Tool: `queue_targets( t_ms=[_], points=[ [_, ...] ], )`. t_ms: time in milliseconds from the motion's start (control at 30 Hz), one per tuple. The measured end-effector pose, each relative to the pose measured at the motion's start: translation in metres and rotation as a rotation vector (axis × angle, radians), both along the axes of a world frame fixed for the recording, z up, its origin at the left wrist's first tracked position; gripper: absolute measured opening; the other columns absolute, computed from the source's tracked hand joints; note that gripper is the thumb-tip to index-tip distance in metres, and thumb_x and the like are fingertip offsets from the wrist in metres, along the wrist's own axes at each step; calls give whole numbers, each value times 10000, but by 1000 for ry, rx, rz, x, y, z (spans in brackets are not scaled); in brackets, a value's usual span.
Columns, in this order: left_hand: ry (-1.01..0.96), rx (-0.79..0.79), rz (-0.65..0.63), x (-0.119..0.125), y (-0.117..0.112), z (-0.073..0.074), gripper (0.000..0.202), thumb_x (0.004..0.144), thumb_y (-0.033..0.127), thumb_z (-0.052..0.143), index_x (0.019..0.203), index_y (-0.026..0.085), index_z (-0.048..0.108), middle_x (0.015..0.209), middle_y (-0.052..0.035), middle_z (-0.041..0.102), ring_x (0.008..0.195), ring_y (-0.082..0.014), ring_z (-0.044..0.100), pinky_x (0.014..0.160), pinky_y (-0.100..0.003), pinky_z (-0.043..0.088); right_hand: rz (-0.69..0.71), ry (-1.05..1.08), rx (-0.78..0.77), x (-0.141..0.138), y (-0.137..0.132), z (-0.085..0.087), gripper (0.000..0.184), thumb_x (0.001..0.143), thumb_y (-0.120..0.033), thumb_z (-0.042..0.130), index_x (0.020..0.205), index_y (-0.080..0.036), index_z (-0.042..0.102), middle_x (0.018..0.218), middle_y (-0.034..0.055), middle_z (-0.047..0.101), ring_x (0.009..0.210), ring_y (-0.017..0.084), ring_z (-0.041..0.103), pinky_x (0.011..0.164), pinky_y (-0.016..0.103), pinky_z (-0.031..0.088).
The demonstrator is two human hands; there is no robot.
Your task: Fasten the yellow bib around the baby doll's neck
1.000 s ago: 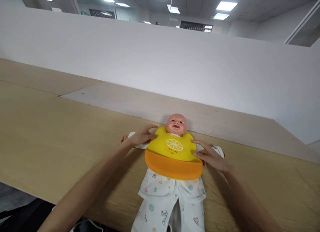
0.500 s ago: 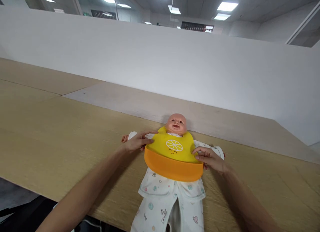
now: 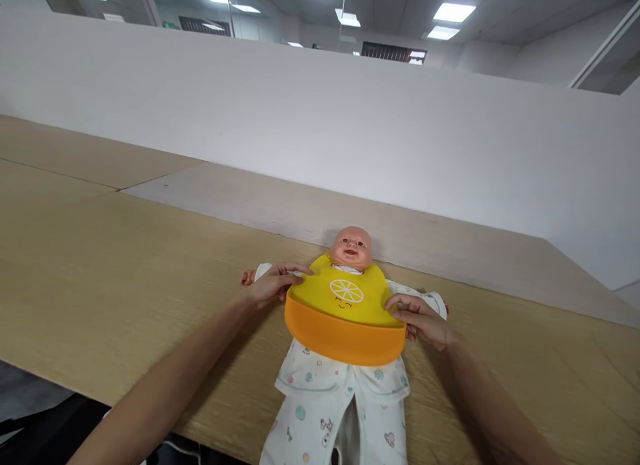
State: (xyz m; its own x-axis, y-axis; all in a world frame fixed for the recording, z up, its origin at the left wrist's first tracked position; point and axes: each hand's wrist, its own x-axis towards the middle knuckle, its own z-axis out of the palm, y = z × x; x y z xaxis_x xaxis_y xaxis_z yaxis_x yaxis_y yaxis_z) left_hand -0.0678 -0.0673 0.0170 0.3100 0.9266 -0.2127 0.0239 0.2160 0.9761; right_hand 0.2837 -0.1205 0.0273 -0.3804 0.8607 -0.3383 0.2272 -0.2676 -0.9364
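Note:
A baby doll [image 3: 351, 246] lies on its back on the wooden table, its arms spread to the sides. It wears white printed clothes [image 3: 325, 411]. Over its chest is a yellow bib [image 3: 320, 278] with a white citrus slice and a smiling face; an orange pocket [image 3: 345, 335] runs along the bottom. My left hand [image 3: 274, 283] grips the bib's left edge, some fingers hidden behind it. On the opposite edge, my right hand [image 3: 417, 317] holds the bib between thumb and fingers, near the pocket's upper right corner. The bib's neck fastening is hidden.
The wooden table [image 3: 150, 271] extends to both sides, with a paler strip [image 3: 280, 198] along its back. Behind stands a white partition [image 3: 300, 111] topped with glass. At lower left, past the front edge, are dark items and a cable.
The bib's left pocket corner has shifted slightly outward with my left hand, so the pocket looks a little wider. My right hand has hardly moved.

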Motion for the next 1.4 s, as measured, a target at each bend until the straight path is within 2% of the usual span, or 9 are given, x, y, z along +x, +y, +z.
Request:
queue_targets(
  t_ms=[167, 267, 400, 633, 833, 933, 1067, 1267, 1400],
  points=[
    [57, 70, -93, -1, -2, 0, 377, 691, 340, 675, 1012, 143, 691, 575, 24, 505, 452, -68, 356, 435, -212, 248, 152, 54, 55, 7, 0, -7, 386, 757, -443, 639, 1019, -180, 534, 562, -39, 533, 440, 72, 504, 430, 169, 377],
    [75, 154, -157, -1, -2, 0, 252, 665, 310, 686, 852, 143, 707, 587, 15, 509, 504, -80, 385, 469, -217, 267, 241, 122, 63, 11, 0, -9, 424, 711, -472, 672, 979, -164, 559, 609, -12, 570, 464, 74, 512, 444, 176, 361],
    [44, 156, -230, -2, -1, -4, 117, 632, 248, 676, 678, 141, 661, 540, 32, 461, 495, -73, 373, 478, -216, 259, 213, 104, 23, 14, 1, -10, 406, 622, -454, 744, 804, -135, 573, 601, -5, 557, 459, 63, 482, 441, 176, 338],
    [13, 87, -284, -4, -1, -10, 146, 619, 256, 678, 701, 138, 648, 575, 21, 488, 500, -81, 407, 475, -218, 268, 150, 141, 19, 19, 3, -17, 402, 630, -485, 725, 670, -130, 541, 503, -23, 470, 416, 55, 414, 412, 178, 265],
    [250, 335, -21, 7, -8, 2, 352, 765, 445, 589, 967, 164, 654, 570, 29, 493, 512, -105, 402, 478, -228, 265, -40, 57, 121, 26, 7, -13, 461, 713, -543, 638, 947, -149, 590, 457, -67, 350, 374, 39, 244, 391, 190, 125],
    [404, 463, 161, 10, -11, 4, 411, 852, 459, 458, 1107, 165, 589, 586, 17, 549, 541, -131, 487, 513, -231, 333, -274, -77, 322, 30, 11, -8, 402, 763, -522, 598, 877, -137, 596, 475, -61, 306, 438, 48, 265, 448, 205, 192],
    [757, 593, 390, 5, -8, 1, 346, 868, 341, 403, 1105, 180, 598, 755, -37, 668, 689, -162, 599, 622, -247, 398, -524, -373, 613, 35, 15, -11, 371, 780, -505, 565, 771, -135, 589, 622, 25, 512, 567, 103, 426, 559, 252, 342],
    [954, 709, 418, -10, 5, -13, 324, 838, 272, 415, 1069, 183, 623, 958, -71, 700, 868, -201, 639, 706, -261, 441, -565, -725, 918, 48, 19, -28, 279, 838, -406, 469, 813, -157, 592, 800, 115, 623, 706, 198, 541, 707, 341, 416],
    [961, 767, 415, -15, 12, -21, 309, 837, 254, 417, 1048, 172, 627, 965, -80, 700, 887, -203, 640, 750, -270, 450, -594, -770, 921, 57, 25, -40, 293, 824, -402, 458, 811, -142, 592, 833, 127, 629, 755, 206, 553, 743, 340, 422]
  ],
)
